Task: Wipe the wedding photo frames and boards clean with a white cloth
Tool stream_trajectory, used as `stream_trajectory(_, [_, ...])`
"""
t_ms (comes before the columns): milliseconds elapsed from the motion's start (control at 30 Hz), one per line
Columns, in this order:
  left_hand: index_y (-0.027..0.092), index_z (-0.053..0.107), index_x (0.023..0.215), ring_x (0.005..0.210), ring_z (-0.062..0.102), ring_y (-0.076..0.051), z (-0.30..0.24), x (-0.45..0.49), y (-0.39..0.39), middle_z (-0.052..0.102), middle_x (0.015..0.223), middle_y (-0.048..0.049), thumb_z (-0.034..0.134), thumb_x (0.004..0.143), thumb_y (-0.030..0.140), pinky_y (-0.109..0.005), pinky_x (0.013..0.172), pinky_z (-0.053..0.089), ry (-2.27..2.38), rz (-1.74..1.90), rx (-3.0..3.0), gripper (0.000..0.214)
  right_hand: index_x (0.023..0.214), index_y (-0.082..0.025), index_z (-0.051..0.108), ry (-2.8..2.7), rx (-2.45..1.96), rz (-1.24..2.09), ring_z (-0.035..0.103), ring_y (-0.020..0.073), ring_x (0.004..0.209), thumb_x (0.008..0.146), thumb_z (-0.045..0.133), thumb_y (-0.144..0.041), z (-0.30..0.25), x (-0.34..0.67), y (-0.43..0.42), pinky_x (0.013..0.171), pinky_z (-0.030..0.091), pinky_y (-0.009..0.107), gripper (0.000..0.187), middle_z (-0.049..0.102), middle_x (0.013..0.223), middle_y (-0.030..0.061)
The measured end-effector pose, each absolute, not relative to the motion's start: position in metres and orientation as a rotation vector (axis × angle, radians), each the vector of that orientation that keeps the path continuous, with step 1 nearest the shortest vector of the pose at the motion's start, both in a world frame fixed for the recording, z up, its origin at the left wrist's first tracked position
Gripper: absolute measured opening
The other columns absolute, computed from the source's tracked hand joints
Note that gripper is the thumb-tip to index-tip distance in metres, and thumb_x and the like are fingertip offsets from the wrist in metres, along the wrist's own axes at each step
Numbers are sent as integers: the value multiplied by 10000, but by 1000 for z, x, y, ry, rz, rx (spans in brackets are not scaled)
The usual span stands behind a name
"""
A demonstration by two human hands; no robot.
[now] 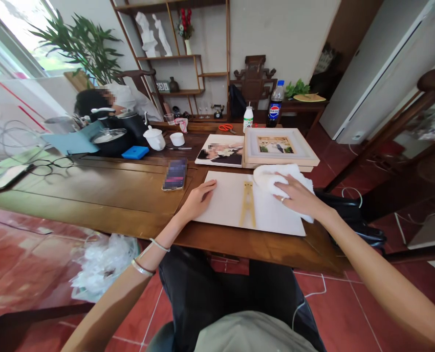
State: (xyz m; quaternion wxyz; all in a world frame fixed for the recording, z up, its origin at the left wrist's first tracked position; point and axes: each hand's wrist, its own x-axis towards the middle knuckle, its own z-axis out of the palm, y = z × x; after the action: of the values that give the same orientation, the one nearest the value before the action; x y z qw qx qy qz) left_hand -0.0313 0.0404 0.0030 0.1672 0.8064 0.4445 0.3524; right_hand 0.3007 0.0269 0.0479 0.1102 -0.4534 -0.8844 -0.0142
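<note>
A white rectangular board (225, 210) lies at the table's front edge, with a yellow A-shaped stand (248, 203) on its middle. My left hand (199, 199) rests on the board's left edge, fingers stretched out and nothing gripped in them. On the board's right side, my right hand (294, 195) presses on a bunched white cloth (300, 175), its fingers bent over the fabric. The cloth hides the board's upper right corner. Just behind the board are a photo print (223, 150) and a light-coloured box frame (305, 151) with a picture inside.
Left of the board lies a phone (175, 174). Farther back stand a white teapot (154, 138), a cup (177, 139), a blue box (135, 152), a white bottle (248, 119) and a cola bottle (275, 107). Orange-handled scissors (225, 128) lie behind the print. Another person (96, 105) is at far left.
</note>
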Motion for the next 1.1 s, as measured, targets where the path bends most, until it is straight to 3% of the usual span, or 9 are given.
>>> stream_trajectory(133, [123, 625, 1135, 1213, 500, -226, 4, -30, 36, 550, 1292, -107, 422, 876, 241, -381, 1069, 360, 1280, 983, 2309, 350, 1099, -147, 604, -2610, -1309, -125, 288, 273, 1331, 740, 462, -91, 39, 298, 18, 1052, 237, 544, 390, 502, 1314, 158])
stream_trajectory(400, [132, 621, 1141, 1205, 509, -217, 4, -28, 27, 555, 1289, -95, 407, 868, 193, -374, 1065, 366, 1345, 992, 2300, 352, 941, -168, 673, -2642, -1256, -89, 242, 299, 1346, 579, 460, -29, 48, 279, -67, 1076, 164, 581, 443, 380, 1424, 106])
stream_trajectory(533, [148, 649, 1066, 1162, 543, -220, 6, -31, 31, 582, 1252, -102, 450, 855, 217, -380, 1039, 392, 1302, 1005, 2307, 298, 878, -181, 681, -2644, -1193, -11, 270, 295, 1336, 580, 470, -38, 51, 278, -84, 1084, 180, 564, 392, 382, 1424, 90])
stream_trajectory(667, [168, 651, 1016, 1184, 525, -220, 6, -35, 36, 589, 1242, -96, 457, 870, 267, -393, 1037, 389, 1190, 1025, 2299, 262, 944, -193, 666, -2622, -1178, 28, 339, 271, 1304, 603, 479, -37, 50, 290, -58, 1081, 233, 526, 419, 407, 1409, 84])
stream_trajectory(900, [151, 565, 1216, 1275, 430, -199, 6, -37, 36, 530, 1314, -93, 373, 916, 315, -397, 1091, 322, 1167, 926, 2328, 393, 1096, -122, 620, -2529, -1383, -180, 349, 277, 1297, 779, 482, -153, 33, 292, 18, 1047, 265, 532, 347, 535, 1266, 196])
stream_trajectory(1100, [137, 513, 1275, 1315, 367, -196, 5, -35, 35, 467, 1366, -88, 363, 920, 316, -400, 1111, 285, 1196, 906, 2342, 425, 1072, -157, 643, -2523, -1442, -223, 347, 321, 1284, 701, 491, -106, 39, 270, -27, 1040, 237, 580, 403, 463, 1352, 149])
